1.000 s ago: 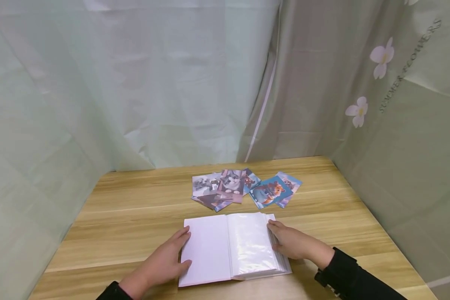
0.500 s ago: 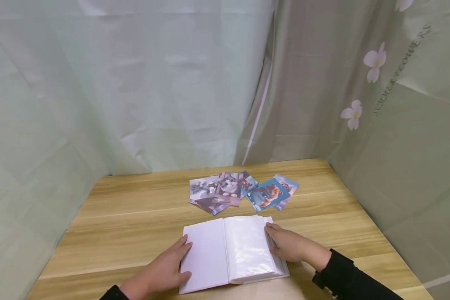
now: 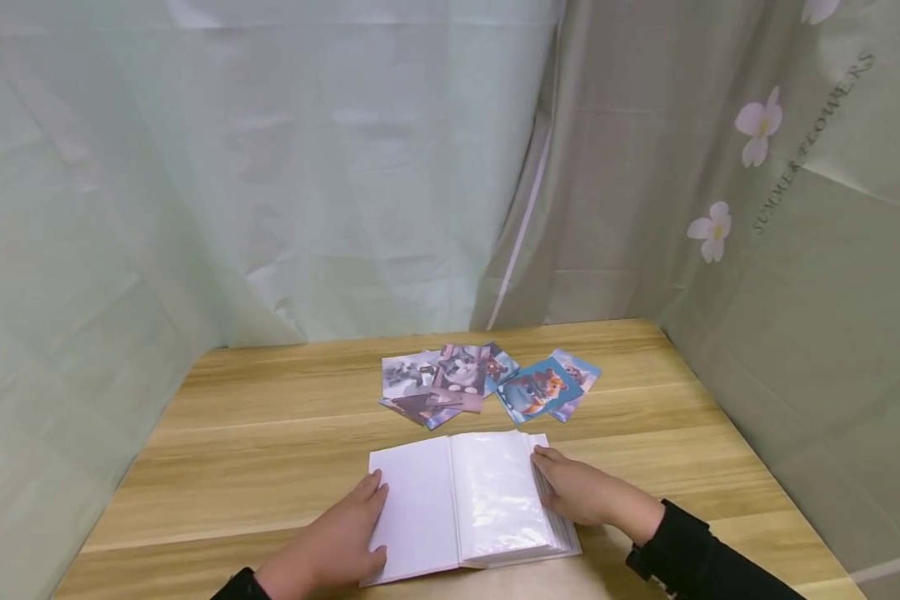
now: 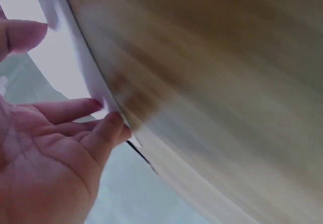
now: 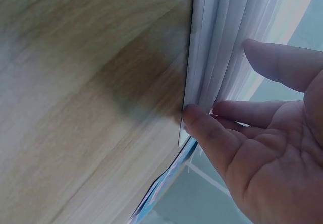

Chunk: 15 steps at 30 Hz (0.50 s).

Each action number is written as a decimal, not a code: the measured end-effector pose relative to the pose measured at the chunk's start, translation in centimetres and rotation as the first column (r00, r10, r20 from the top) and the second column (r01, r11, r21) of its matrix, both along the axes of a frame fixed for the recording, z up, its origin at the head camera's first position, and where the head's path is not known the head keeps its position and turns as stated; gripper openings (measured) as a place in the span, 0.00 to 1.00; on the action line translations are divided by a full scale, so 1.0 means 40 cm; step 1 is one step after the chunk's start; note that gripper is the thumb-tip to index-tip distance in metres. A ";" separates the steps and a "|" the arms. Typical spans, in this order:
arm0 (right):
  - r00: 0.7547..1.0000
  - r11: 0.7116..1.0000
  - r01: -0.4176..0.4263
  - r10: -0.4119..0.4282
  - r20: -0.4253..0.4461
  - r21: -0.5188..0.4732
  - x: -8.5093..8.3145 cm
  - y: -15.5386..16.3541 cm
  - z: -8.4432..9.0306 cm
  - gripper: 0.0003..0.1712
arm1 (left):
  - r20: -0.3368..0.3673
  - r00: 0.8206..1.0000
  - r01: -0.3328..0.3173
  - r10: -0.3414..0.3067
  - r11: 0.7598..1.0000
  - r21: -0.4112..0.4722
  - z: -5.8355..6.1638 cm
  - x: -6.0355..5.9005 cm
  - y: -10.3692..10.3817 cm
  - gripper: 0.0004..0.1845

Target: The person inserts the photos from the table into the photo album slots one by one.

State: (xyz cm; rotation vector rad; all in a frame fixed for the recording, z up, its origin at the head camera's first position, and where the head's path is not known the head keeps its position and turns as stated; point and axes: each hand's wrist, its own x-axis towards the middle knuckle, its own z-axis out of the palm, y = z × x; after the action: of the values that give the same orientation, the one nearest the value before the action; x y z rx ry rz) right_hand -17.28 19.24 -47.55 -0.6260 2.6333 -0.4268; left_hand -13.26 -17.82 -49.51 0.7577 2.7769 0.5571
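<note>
A photo album [image 3: 417, 510] with clear plastic pocket pages lies spread on the table, a white inner cover on the left and the thick page block [image 3: 501, 496] on the right. My left hand [image 3: 337, 537] rests at the cover's left edge, fingers fairly straight and thumb apart, near the bottom corner. At the other side, my right hand [image 3: 588, 490] touches the page block's right edge with its fingertips. In the right wrist view the stacked page edges [image 5: 222, 42] run beside the fingers, with the thumb apart from them.
Behind the album lie several overlapping picture cards: a cat card [image 3: 461, 371], a grey one [image 3: 405, 377] and a blue cartoon card [image 3: 537, 390] among them. The wooden table [image 3: 270, 467] is enclosed by pale curtains [image 3: 345, 167] at the back and sides.
My left hand has slid slightly right, further onto the cover's edge. The right hand stays at the page edge, and the album and cards lie as before; the head view shifts slightly.
</note>
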 end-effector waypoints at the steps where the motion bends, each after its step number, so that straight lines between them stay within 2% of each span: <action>1: 1.000 1.000 0.001 -0.001 0.001 0.001 0.000 0.000 0.001 0.38 | -0.018 1.000 0.008 -0.008 1.000 -0.009 0.002 0.002 0.004 0.41; 7: 1.000 1.000 -0.012 0.012 -0.007 0.000 0.000 -0.005 0.002 0.39 | -0.063 0.997 0.039 -0.041 0.999 -0.033 0.010 0.014 0.030 0.37; 11: 1.000 1.000 -0.021 0.021 -0.014 0.010 0.000 -0.007 0.000 0.38 | -0.043 0.997 0.059 -0.059 0.998 -0.022 0.022 0.021 0.058 0.39; 15: 0.999 0.999 -0.018 0.019 -0.031 0.036 -0.002 -0.009 -0.003 0.38 | -0.027 0.993 0.111 -0.111 0.994 -0.023 0.034 0.023 0.108 0.43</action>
State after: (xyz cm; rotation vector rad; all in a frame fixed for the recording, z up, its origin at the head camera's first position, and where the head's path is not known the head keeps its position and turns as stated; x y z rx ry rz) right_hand -17.36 18.86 -47.66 -0.6496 2.6564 -0.3661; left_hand -12.35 -13.48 -48.13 0.9155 2.7407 0.4991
